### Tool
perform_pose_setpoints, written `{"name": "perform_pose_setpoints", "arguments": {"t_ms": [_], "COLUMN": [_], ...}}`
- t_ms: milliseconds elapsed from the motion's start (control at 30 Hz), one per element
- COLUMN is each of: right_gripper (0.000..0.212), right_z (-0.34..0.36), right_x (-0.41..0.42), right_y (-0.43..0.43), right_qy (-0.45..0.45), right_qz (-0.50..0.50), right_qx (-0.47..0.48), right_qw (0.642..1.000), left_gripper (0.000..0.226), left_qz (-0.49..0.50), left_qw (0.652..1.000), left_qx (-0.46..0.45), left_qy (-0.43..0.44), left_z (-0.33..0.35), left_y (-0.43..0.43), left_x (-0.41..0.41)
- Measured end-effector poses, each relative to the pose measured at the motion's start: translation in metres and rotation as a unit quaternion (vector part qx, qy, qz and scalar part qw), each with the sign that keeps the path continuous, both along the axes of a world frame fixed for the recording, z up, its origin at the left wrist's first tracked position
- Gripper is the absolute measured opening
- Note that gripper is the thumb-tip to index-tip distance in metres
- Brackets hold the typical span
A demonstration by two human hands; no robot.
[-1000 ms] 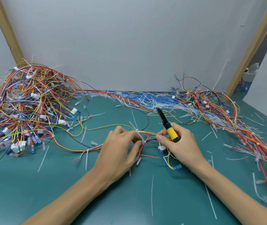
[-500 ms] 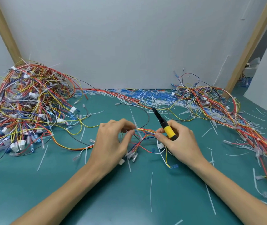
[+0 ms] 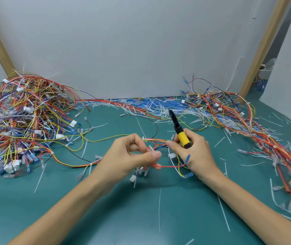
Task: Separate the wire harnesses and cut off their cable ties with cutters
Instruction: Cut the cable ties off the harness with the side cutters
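My left hand (image 3: 132, 156) and my right hand (image 3: 192, 152) hold one wire harness (image 3: 156, 143) between them, just above the green table (image 3: 141, 209). The left fingers pinch its wires near a white cable tie (image 3: 151, 148). My right hand grips the yellow-handled cutters (image 3: 181, 134), black jaws pointing up and away, while its thumb and forefinger pinch the same wires. White connectors (image 3: 137, 173) dangle below the left hand. Red, white and yellow wires loop under the right palm to a blue terminal (image 3: 189, 175).
A big tangled heap of harnesses (image 3: 22, 121) fills the left side. Another harness pile (image 3: 247, 124) runs along the right. Cut cable ties (image 3: 151, 105) litter the back edge and lie scattered across the table. White walls and wooden posts (image 3: 263, 48) enclose the area.
Both hands have lifted the harness slightly off the table and spread it. The left hand's fingers have opened out to pinch the wires near the tie. The connectors now dangle.
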State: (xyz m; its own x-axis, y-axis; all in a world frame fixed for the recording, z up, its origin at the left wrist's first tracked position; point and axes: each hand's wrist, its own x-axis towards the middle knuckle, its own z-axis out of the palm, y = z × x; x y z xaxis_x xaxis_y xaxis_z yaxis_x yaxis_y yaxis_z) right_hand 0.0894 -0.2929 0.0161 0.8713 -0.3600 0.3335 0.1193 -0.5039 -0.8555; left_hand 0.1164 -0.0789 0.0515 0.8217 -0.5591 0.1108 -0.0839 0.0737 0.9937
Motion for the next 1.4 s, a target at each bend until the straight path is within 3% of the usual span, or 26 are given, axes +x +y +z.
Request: {"name": "perform_pose_setpoints", "arguments": {"t_ms": [100,267,467,600,733,900,967,1100,1267,1400], "right_gripper": [0.027,0.025,0.019,0.019,0.020,0.020,0.021,0.019,0.021,0.027], "right_z": [0.001,0.001,0.002,0.003,0.005,0.004,0.004,0.006,0.005,0.001], "right_x": [0.001,0.002,0.000,-0.006,-0.014,-0.022,-0.023,-0.024,-0.022,-0.020], "right_y": [-0.003,-0.007,-0.010,-0.002,0.017,0.031,0.033,0.034,0.033,0.030], "right_qy": [-0.006,-0.014,-0.025,-0.040,-0.033,-0.020,-0.019,-0.027,-0.053,-0.039], "right_qz": [0.017,0.013,0.013,0.014,0.079,0.135,0.137,0.131,0.105,0.093], "right_qx": [0.079,0.183,0.299,0.277,0.294,0.270,0.263,0.249,0.222,0.149], "right_qw": [0.997,0.983,0.954,0.960,0.952,0.953,0.955,0.959,0.968,0.984], "left_gripper": [0.043,0.038,0.019,0.018,0.035,0.018,0.012,0.017,0.048,0.039], "left_qz": [0.057,0.099,0.170,0.208,0.209,0.247,0.262,0.250,0.203,0.174], "left_qw": [0.994,0.959,0.943,0.906,0.881,0.860,0.863,0.908,0.919,0.964], "left_qx": [0.063,0.144,0.146,0.207,0.232,0.219,0.209,0.187,0.268,0.167], "left_qy": [-0.067,-0.223,-0.247,-0.305,-0.355,-0.389,-0.379,-0.281,-0.207,-0.112], "left_z": [-0.005,-0.025,-0.035,-0.038,-0.040,-0.037,-0.034,-0.034,-0.036,-0.038], "left_y": [-0.009,-0.019,-0.018,-0.009,-0.004,-0.006,-0.006,-0.005,-0.004,-0.004], "left_x": [-0.015,-0.038,-0.031,-0.013,-0.004,-0.005,-0.006,-0.003,0.005,0.013]}}
